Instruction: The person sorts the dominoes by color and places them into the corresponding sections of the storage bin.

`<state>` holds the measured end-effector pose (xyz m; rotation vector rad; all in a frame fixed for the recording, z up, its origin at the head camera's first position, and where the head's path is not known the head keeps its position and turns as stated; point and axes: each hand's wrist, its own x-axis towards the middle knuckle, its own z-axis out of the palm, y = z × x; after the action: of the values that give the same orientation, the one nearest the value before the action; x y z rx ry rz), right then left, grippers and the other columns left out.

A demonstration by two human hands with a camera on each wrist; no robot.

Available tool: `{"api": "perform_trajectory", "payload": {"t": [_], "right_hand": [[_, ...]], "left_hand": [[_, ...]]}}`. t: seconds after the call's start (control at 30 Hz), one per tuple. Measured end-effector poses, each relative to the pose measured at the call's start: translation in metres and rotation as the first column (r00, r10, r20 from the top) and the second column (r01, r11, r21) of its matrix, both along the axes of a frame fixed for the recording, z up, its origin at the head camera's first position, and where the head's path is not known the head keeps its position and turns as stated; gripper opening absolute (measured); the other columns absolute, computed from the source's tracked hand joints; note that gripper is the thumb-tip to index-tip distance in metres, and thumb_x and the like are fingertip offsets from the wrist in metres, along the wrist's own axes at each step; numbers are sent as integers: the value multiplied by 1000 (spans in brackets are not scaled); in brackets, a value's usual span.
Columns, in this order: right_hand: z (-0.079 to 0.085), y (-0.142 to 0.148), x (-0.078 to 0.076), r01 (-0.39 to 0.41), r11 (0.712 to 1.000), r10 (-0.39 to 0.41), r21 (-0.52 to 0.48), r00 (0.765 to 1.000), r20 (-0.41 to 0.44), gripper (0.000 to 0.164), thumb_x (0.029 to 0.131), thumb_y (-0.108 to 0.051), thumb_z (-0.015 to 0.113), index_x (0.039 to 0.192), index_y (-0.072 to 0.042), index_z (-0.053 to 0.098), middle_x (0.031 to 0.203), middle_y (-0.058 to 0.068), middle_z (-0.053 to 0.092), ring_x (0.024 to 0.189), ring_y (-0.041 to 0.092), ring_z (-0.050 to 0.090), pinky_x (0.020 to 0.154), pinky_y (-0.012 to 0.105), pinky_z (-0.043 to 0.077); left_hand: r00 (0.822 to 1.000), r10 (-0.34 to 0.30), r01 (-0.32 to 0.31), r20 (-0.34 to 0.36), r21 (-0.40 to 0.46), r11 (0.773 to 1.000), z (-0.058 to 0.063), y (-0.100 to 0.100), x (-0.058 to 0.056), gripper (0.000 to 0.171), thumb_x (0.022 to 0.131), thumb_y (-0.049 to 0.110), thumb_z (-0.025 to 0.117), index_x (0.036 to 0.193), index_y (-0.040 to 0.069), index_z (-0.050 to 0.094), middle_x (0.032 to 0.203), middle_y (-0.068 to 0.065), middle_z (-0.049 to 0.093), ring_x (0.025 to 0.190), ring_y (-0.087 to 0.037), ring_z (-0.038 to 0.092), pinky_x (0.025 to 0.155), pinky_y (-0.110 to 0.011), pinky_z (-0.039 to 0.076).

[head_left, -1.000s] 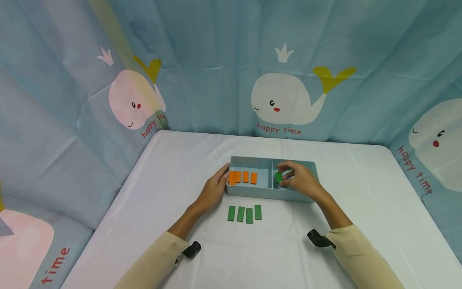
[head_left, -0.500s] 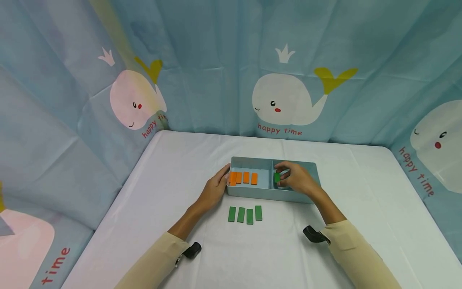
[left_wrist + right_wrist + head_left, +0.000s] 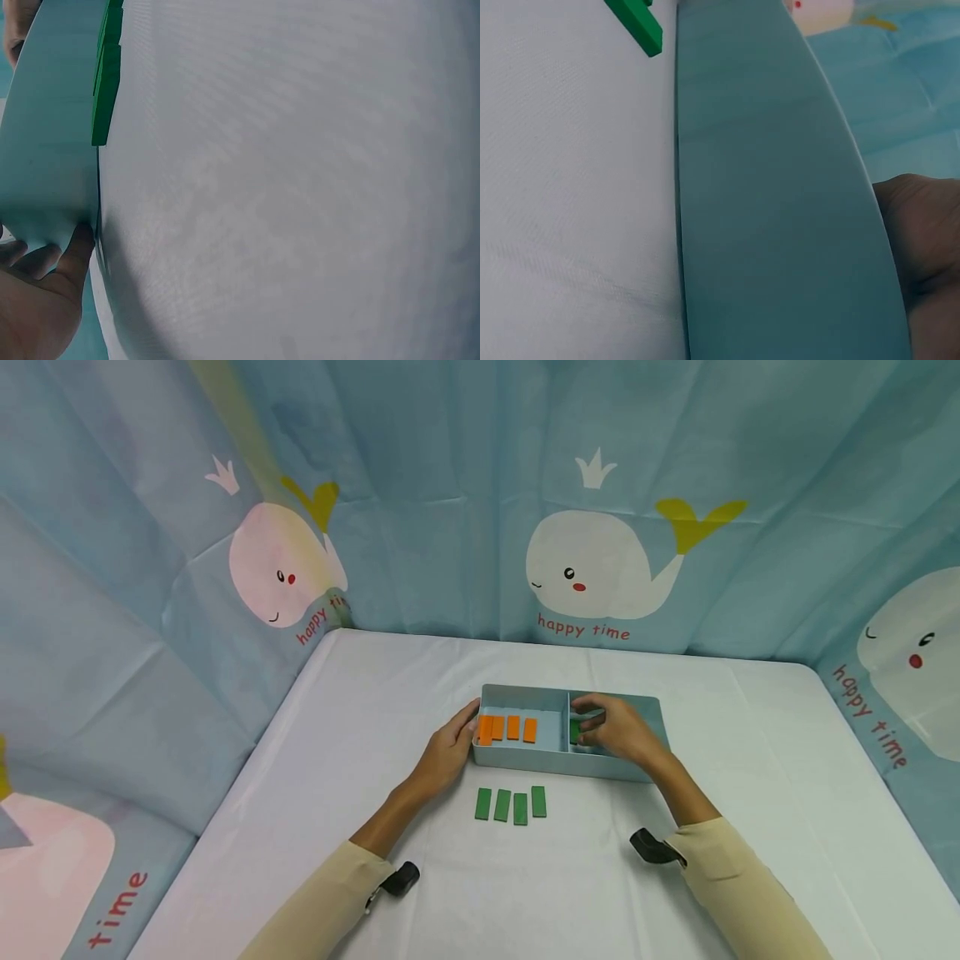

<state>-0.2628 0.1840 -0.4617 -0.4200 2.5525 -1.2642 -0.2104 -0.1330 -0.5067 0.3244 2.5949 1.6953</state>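
Observation:
A blue-grey box (image 3: 525,758) with a divider (image 3: 568,722) stands on the white table. My left hand (image 3: 441,758) lies along its left end, fingers touching the end wall; in the left wrist view that hand's fingers (image 3: 73,259) press against the end. My right hand (image 3: 618,727) reaches into the right compartment and pinches a small green rectangular block (image 3: 574,732) beside the divider, partly hidden by the fingers. In the right wrist view the box's front wall (image 3: 772,172) hides what the right hand holds. Several orange blocks (image 3: 513,728) lie in the left compartment.
In front of the box, several green blocks (image 3: 502,806) form a row on the white tablecloth (image 3: 570,885). A blue curtain (image 3: 450,527) printed with whales hangs behind and beside the table. A black wrist camera (image 3: 652,847) sits at the right sleeve, another (image 3: 401,878) at the left.
My right hand has moved slightly left toward the divider and lowered the green block, which shows less between the fingers now. The left hand has stayed at the box's end.

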Motion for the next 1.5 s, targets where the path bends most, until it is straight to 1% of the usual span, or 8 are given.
{"api": "perform_trajectory", "payload": {"t": [0.33, 0.6, 0.8, 1.0, 1.2, 1.37, 1.43, 1.5], "right_hand": [[2, 7, 8, 38, 999, -38, -31, 999, -14, 54, 94, -3, 77, 146, -5, 61, 140, 21, 65, 118, 37, 68, 83, 40, 61], [6, 10, 19, 44, 997, -49, -62, 995, -86, 52, 93, -3, 80, 142, -5, 64, 141, 16, 66, 116, 34, 70, 85, 38, 60], [9, 9, 28, 49, 995, -59, -87, 991, -122, 49, 94, -4, 79, 141, -6, 65, 139, 15, 67, 114, 31, 71, 86, 32, 60], [9, 8, 37, 31, 985, -57, -172, 987, -150, 47, 95, -1, 77, 141, -3, 64, 137, 20, 66, 111, 31, 72, 84, 26, 62], [8, 7, 47, 19, 974, -64, -224, 978, -196, 43, 97, -3, 75, 139, -3, 65, 135, 19, 67, 108, 29, 73, 83, 22, 62], [7, 6, 59, -6, 962, -65, -273, 965, -253, 39, 95, 2, 76, 133, 0, 68, 129, 17, 70, 103, 23, 73, 85, 20, 61], [6, 6, 64, -15, 958, -63, -286, 963, -261, 38, 95, 3, 76, 132, 0, 69, 128, 17, 70, 102, 20, 73, 86, 20, 60], [5, 5, 68, -23, 954, -57, -298, 965, -257, 37, 95, 3, 75, 131, 0, 69, 127, 17, 70, 102, 18, 73, 86, 20, 61]], "left_hand": [[1000, -2, 2, -6, -1, 1000, 0, 0, 0, 52, 118, 22, 39, 168, 11, 31, 172, 0, 34, 160, -20, 29, 131, -46, 26], [1000, 1, -1, 6, 7, 1000, 1, 1, 1, 52, 118, 22, 39, 168, 11, 31, 173, -1, 34, 160, -22, 29, 131, -47, 26], [1000, 6, -6, 12, -2, 1000, 2, 0, 2, 52, 118, 23, 39, 168, 12, 31, 172, 1, 35, 160, -21, 30, 131, -47, 26], [1000, 1, -1, -1, -2, 1000, 2, 0, 2, 52, 118, 22, 39, 168, 11, 31, 172, -2, 35, 160, -23, 29, 131, -48, 26], [1000, -3, 3, -9, 1, 1000, 3, 0, 2, 52, 118, 23, 39, 168, 10, 31, 172, -3, 35, 160, -24, 29, 131, -49, 26], [1000, -5, 5, 4, 0, 1000, 2, 0, 2, 52, 118, 23, 39, 168, 12, 31, 172, 0, 35, 160, -20, 29, 131, -46, 26], [1000, -7, 7, 6, 3, 1000, 2, 0, 2, 53, 118, 24, 39, 168, 12, 31, 172, 1, 35, 160, -19, 29, 131, -45, 26], [1000, -10, 10, -4, 9, 1000, 2, -1, 2, 53, 118, 23, 39, 168, 10, 31, 172, -1, 35, 160, -21, 29, 131, -47, 26]]}}
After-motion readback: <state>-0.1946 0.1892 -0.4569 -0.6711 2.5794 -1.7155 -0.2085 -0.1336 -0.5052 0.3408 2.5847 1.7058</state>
